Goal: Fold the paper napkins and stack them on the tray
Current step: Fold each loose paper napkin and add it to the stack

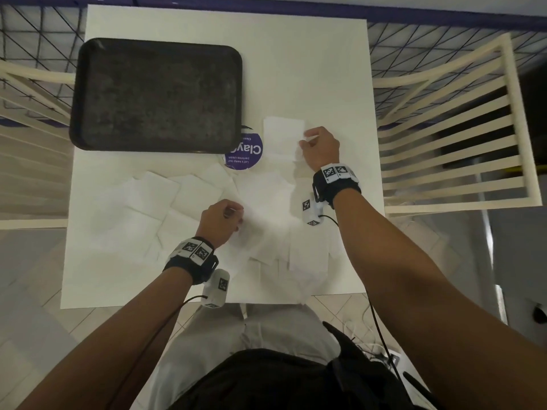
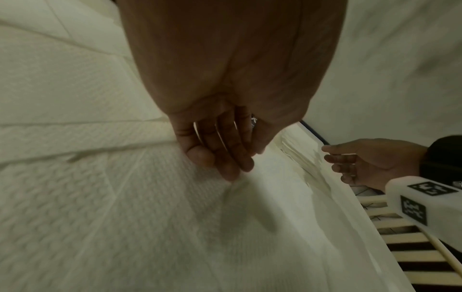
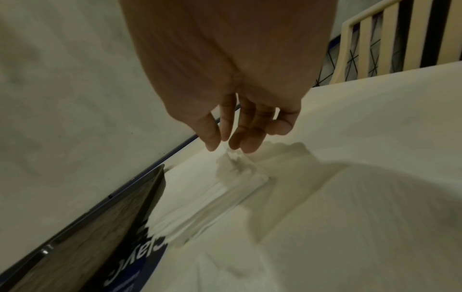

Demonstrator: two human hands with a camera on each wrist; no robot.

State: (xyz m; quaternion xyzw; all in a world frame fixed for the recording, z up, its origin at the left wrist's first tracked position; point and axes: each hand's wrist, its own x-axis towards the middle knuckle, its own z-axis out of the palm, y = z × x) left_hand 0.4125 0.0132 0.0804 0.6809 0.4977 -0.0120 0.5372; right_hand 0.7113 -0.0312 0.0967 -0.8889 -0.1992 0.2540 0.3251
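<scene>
A dark tray (image 1: 157, 93) lies bare at the table's far left; its edge also shows in the right wrist view (image 3: 100, 227). Just right of it lies a folded white napkin (image 1: 281, 134) (image 3: 225, 193). My right hand (image 1: 306, 139) (image 3: 225, 144) hangs over its right edge and seems to pinch a corner between thumb and fingers. Several unfolded napkins (image 1: 148, 202) are spread over the near half of the table. My left hand (image 1: 236, 213) (image 2: 240, 164) is down on one of them (image 1: 260, 214) (image 2: 175, 217), fingertips and thumb gathered on a raised ridge of paper.
A round purple sticker (image 1: 245, 152) pokes out from under the tray's near right corner. Cream slatted chairs stand right (image 1: 458, 128) and left (image 1: 29, 78) of the white table (image 1: 325, 69). Its far right part shows bare tabletop.
</scene>
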